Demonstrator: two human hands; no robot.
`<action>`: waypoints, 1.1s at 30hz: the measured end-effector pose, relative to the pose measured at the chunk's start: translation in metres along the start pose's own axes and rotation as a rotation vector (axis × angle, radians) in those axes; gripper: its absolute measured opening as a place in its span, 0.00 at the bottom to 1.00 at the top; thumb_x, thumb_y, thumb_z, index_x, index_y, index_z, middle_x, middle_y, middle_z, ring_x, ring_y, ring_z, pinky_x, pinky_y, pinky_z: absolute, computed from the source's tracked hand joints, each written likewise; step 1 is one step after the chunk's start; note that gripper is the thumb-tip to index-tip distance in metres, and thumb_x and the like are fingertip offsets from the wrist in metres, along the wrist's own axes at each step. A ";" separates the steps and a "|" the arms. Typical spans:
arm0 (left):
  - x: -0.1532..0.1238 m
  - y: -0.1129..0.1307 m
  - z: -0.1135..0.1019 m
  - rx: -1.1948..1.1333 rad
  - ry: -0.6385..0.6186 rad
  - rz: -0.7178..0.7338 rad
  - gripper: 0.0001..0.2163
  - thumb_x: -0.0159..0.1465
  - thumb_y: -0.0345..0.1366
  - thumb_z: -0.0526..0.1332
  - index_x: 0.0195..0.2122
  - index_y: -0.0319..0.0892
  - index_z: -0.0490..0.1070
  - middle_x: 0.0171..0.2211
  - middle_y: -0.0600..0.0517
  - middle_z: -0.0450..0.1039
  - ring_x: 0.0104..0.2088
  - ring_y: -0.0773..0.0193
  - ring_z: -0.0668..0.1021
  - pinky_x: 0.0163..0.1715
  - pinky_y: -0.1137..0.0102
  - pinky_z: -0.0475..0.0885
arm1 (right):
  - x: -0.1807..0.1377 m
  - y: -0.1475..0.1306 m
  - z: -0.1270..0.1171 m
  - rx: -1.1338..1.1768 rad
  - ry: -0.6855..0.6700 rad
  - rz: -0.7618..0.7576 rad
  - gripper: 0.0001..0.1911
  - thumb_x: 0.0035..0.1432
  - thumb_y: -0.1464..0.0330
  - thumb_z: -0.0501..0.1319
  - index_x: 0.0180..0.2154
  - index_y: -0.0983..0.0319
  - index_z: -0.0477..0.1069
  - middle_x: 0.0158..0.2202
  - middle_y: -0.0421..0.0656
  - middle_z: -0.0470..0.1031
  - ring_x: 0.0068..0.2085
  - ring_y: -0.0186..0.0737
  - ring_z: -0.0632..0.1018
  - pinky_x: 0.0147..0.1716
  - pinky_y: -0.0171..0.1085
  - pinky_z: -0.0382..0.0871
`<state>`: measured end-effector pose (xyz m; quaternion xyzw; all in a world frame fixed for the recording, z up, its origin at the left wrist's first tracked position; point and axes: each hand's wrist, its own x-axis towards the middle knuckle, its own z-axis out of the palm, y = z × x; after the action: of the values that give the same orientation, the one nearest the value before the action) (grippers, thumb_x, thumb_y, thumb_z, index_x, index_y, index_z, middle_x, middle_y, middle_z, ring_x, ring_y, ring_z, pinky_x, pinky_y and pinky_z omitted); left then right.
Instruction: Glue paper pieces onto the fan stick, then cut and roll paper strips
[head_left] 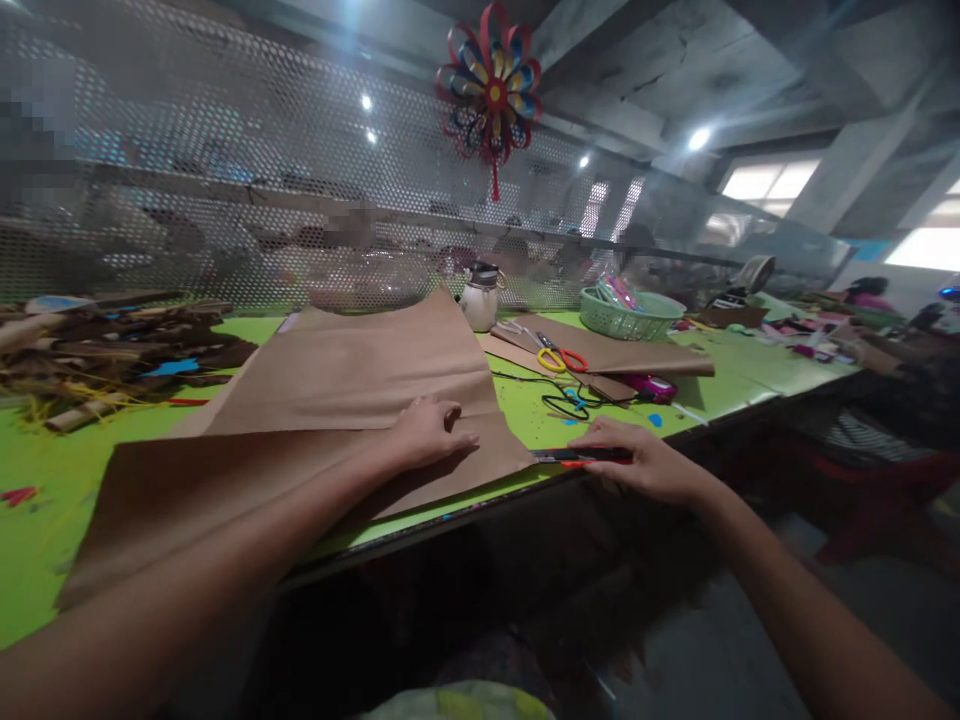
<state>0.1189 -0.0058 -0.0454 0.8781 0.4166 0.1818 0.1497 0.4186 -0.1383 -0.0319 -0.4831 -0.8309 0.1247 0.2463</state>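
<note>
A large sheet of brown paper lies over the green table, with a fold running across it. My left hand rests on the paper near its right side, fingers and thumb apart, holding nothing. At the table's front edge, my right hand is closed around a black and orange utility knife. The knife's front end points left and meets the right corner of the paper; its blade is too small to make out.
Beyond my right hand are scissors with yellow and orange handles, more brown paper, a black cord and a green basket. A jar stands behind. Brown scraps are heaped at left, before a perforated metal screen.
</note>
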 end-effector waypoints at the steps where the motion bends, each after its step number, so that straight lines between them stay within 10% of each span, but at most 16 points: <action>1: 0.001 -0.001 0.001 -0.007 0.016 -0.019 0.22 0.50 0.54 0.59 0.37 0.41 0.72 0.31 0.47 0.72 0.32 0.57 0.72 0.30 0.68 0.61 | 0.002 0.001 0.000 0.011 -0.011 -0.003 0.16 0.58 0.62 0.58 0.48 0.57 0.71 0.42 0.46 0.73 0.44 0.42 0.72 0.46 0.43 0.64; 18: -0.009 -0.002 0.000 -0.282 0.057 -0.061 0.12 0.57 0.43 0.56 0.23 0.40 0.65 0.17 0.57 0.60 0.20 0.68 0.63 0.22 0.72 0.56 | 0.014 0.000 0.010 0.055 -0.046 -0.040 0.17 0.59 0.61 0.58 0.48 0.59 0.72 0.40 0.47 0.73 0.42 0.41 0.72 0.43 0.43 0.66; 33: -0.020 0.009 0.004 0.279 0.216 0.203 0.13 0.63 0.41 0.52 0.43 0.44 0.72 0.45 0.44 0.68 0.46 0.51 0.68 0.44 0.56 0.61 | 0.005 -0.005 0.016 0.134 -0.081 -0.066 0.17 0.59 0.62 0.58 0.49 0.59 0.71 0.39 0.46 0.70 0.41 0.39 0.71 0.43 0.42 0.66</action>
<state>0.1150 -0.0277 -0.0493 0.9031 0.3609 0.2294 -0.0382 0.4044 -0.1358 -0.0422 -0.4326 -0.8454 0.1912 0.2481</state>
